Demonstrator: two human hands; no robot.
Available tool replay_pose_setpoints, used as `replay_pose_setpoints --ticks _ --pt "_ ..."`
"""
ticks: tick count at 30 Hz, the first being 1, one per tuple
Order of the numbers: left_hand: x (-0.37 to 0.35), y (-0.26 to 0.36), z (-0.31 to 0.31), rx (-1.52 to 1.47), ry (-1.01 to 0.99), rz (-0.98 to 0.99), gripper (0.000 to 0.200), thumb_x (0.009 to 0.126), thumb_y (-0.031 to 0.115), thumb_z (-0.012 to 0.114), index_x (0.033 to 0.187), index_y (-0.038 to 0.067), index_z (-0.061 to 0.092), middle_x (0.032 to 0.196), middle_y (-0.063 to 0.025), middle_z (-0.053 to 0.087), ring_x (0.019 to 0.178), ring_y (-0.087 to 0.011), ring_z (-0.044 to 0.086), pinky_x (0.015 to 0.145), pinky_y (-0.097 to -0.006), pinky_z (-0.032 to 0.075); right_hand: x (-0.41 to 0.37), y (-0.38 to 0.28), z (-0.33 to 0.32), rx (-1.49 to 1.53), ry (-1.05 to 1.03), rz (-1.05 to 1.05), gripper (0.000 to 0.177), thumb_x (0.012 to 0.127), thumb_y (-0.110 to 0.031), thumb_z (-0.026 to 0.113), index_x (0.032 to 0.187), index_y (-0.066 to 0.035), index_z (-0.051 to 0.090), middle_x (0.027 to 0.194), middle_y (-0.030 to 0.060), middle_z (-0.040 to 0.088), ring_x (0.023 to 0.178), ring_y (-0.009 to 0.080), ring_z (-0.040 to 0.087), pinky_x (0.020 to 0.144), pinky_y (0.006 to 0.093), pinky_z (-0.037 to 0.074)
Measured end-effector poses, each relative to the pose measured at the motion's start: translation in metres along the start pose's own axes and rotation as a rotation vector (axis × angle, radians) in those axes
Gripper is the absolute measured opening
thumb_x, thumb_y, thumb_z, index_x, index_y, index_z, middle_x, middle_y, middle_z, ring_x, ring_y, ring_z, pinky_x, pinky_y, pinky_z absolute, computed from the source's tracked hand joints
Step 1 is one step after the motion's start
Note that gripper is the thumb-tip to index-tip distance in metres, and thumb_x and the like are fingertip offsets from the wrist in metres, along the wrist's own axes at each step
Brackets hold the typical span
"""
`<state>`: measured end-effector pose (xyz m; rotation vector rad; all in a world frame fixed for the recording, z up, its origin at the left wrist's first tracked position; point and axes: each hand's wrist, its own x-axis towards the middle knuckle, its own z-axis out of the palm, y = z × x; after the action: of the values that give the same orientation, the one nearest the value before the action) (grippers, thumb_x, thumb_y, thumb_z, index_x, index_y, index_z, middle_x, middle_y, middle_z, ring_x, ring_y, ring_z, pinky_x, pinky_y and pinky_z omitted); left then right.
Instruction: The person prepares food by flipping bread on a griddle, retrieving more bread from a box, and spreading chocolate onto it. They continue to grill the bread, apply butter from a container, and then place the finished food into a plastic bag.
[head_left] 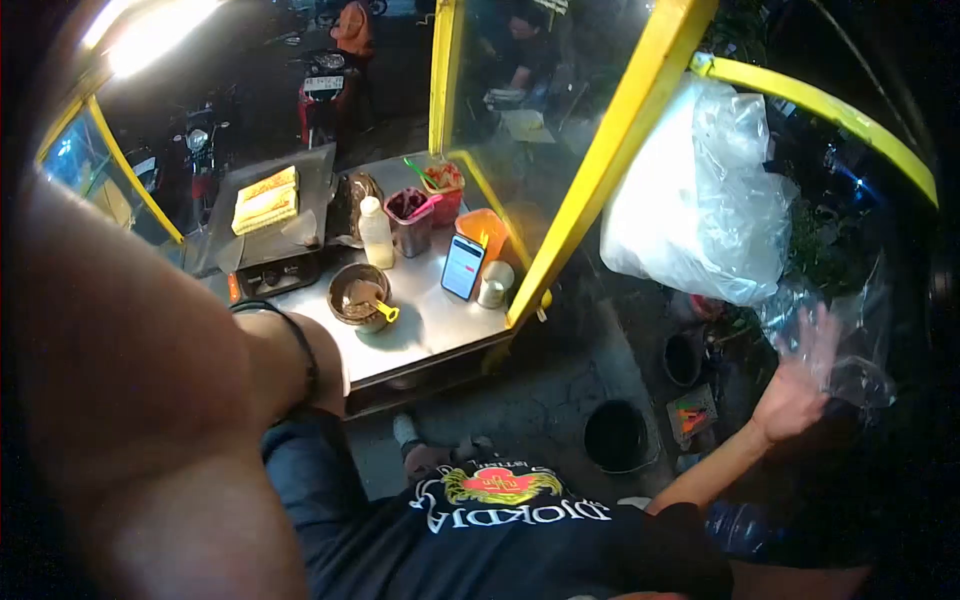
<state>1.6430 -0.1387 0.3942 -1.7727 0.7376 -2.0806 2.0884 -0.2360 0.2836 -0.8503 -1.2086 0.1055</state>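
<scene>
Out to the right, my right hand (800, 385) is raised with its fingers stretched out and apart, against a thin clear plastic bag (858, 345). Above it hangs a large bundle of white and clear plastic bags (700, 190), from the yellow frame. My left arm fills the left side, a dark band round the wrist. Only part of my left hand (322, 358) shows, low by the counter's front left corner, its fingers hidden. Nearest to it on the counter stands a bowl of brown spread (350, 285) with a yellow-handled spatula (387, 311) in it.
On the metal counter (440, 345) are a griddle (225, 215) with topped bread (267, 200), a squeeze bottle (376, 235), a jam tub (412, 215), a phone (462, 267) and a tin (495, 285). A yellow post (610, 160) stands at right; a dark bucket (615, 435) below.
</scene>
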Motion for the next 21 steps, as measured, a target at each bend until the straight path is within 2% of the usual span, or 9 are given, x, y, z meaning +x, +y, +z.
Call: replay_pose_setpoints --ticks 6,7,9,15,16,17,19,20,21 --pt "-0.003 -0.011 0.038 -0.003 -0.051 0.01 0.028 0.091 0.013 0.054 0.109 -0.008 0.056 0.105 -0.0208 0.062 0.098 -0.0279 0.062 0.09 -0.0411 0.052 0.044 -0.009 -0.009 0.142 0.086 0.027 0.093 0.086 -0.075 0.035 0.143 -0.002 0.04 0.148 0.0273 0.034 0.127 0.0384 0.045 0.08 0.0348 0.054" --pt "-0.004 -0.012 0.044 -0.004 -0.07 -0.041 0.027 0.091 0.012 0.054 0.108 -0.009 0.057 0.105 -0.0209 0.063 0.097 -0.0278 0.063 0.089 -0.0411 0.052 0.054 -0.01 -0.008 0.043 0.088 -0.158 0.08 0.091 -0.063 0.041 0.138 0.001 0.045 0.145 0.029 0.036 0.126 0.0399 0.047 0.081 0.037 0.053" --pt "-0.007 -0.019 0.062 0.014 -0.131 -0.132 0.025 0.091 0.011 0.053 0.105 -0.01 0.058 0.103 -0.0212 0.063 0.095 -0.0277 0.064 0.089 -0.041 0.053 0.068 -0.003 -0.034 0.262 -0.141 -0.165 0.064 0.092 -0.041 0.054 0.136 0.005 0.043 0.147 0.0292 0.033 0.121 0.0372 0.051 0.089 0.0417 0.048" --pt "-0.015 -0.04 0.125 0.166 -0.508 -0.546 0.019 0.093 0.004 0.05 0.097 -0.01 0.063 0.098 -0.0217 0.066 0.087 -0.0271 0.067 0.081 -0.035 0.055 0.119 0.021 -0.045 0.608 -0.134 -0.113 0.054 0.09 -0.025 0.056 0.137 -0.001 0.043 0.133 0.0264 0.049 0.11 0.0332 0.057 0.083 0.0395 0.051" --pt "-0.023 -0.054 0.145 0.111 -0.524 -0.466 0.017 0.091 -0.004 0.05 0.101 -0.008 0.065 0.099 -0.0182 0.068 0.089 -0.0234 0.068 0.079 -0.0319 0.054 0.128 0.025 -0.045 0.751 -0.062 -0.034 0.049 0.091 -0.024 0.057 0.135 -0.006 0.046 0.125 0.0249 0.056 0.102 0.0316 0.062 0.079 0.0388 0.052" --pt "-0.014 -0.063 0.158 0.07 -0.704 -0.531 0.018 0.091 -0.005 0.054 0.104 -0.004 0.067 0.102 -0.014 0.069 0.091 -0.0216 0.068 0.078 -0.0317 0.053 0.141 0.031 -0.046 0.916 -0.352 -0.036 0.053 0.09 -0.02 0.059 0.138 -0.008 0.042 0.125 0.0197 0.056 0.104 0.0304 0.059 0.08 0.0384 0.051" --pt "-0.013 -0.098 0.202 -0.011 -0.754 -0.191 0.019 0.091 0.004 0.061 0.108 0.008 0.07 0.105 -0.01 0.07 0.093 -0.0269 0.068 0.08 -0.0318 0.053 0.147 0.032 -0.029 1.064 -0.407 -0.009 0.059 0.088 -0.015 0.059 0.142 -0.009 0.036 0.116 0.0143 0.056 0.097 0.0258 0.054 0.076 0.0359 0.048" --pt "-0.025 -0.105 0.225 -0.06 -0.767 -0.33 0.017 0.091 0.009 0.059 0.105 0.01 0.069 0.101 -0.0097 0.07 0.095 -0.0281 0.067 0.082 -0.0354 0.053 0.148 0.033 -0.022 1.212 -0.451 0.023 0.066 0.087 -0.01 0.06 0.146 -0.009 0.03 0.108 0.009 0.056 0.09 0.0212 0.049 0.072 0.0333 0.044" --pt "-0.026 -0.116 0.252 -0.06 -0.769 -0.332 0.017 0.091 0.009 0.059 0.105 0.01 0.069 0.101 -0.0097 0.07 0.095 -0.0281 0.067 0.082 -0.0354 0.053 0.145 0.042 -0.022 1.17 -0.347 -0.012 0.055 0.085 -0.009 0.061 0.136 -0.008 0.041 0.105 0.0073 0.055 0.092 0.0199 0.048 0.071 0.0326 0.043"
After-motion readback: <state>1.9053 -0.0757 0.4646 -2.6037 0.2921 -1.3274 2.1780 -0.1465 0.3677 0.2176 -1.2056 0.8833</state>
